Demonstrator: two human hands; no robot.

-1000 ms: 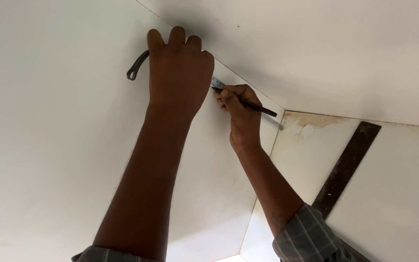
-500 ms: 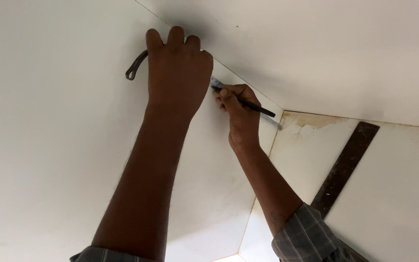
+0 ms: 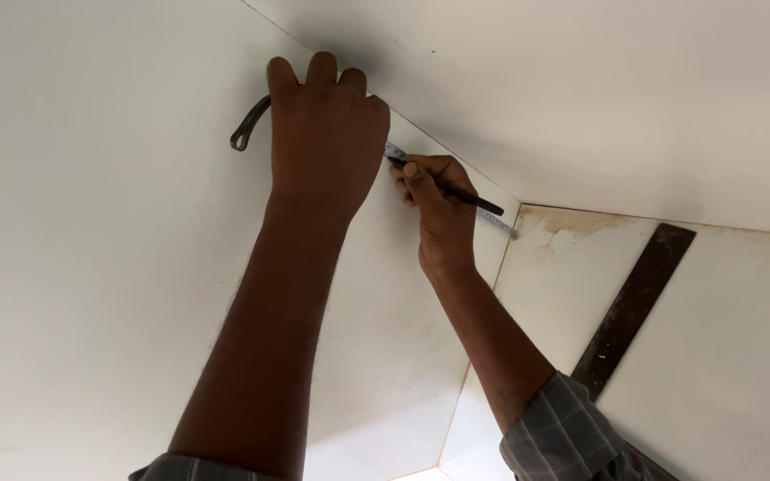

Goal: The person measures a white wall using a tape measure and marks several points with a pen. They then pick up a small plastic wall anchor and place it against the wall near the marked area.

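My left hand (image 3: 327, 134) presses flat against a white panel (image 3: 91, 223), pinning a tape measure there. A dark strap loop (image 3: 247, 129) of the tape sticks out to the left of the hand, and the metal blade (image 3: 496, 223) runs out to the right along the panel's edge. My right hand (image 3: 438, 209) grips a dark pencil (image 3: 456, 191), its tip resting on the blade just beside my left hand. The tape's case is hidden under my left palm.
A second white panel (image 3: 581, 80) meets the first along the seam above my hands. To the right, a lower white board (image 3: 724, 356) shows brownish stains near its corner. A dark flat metal ruler (image 3: 634, 307) lies diagonally on it.
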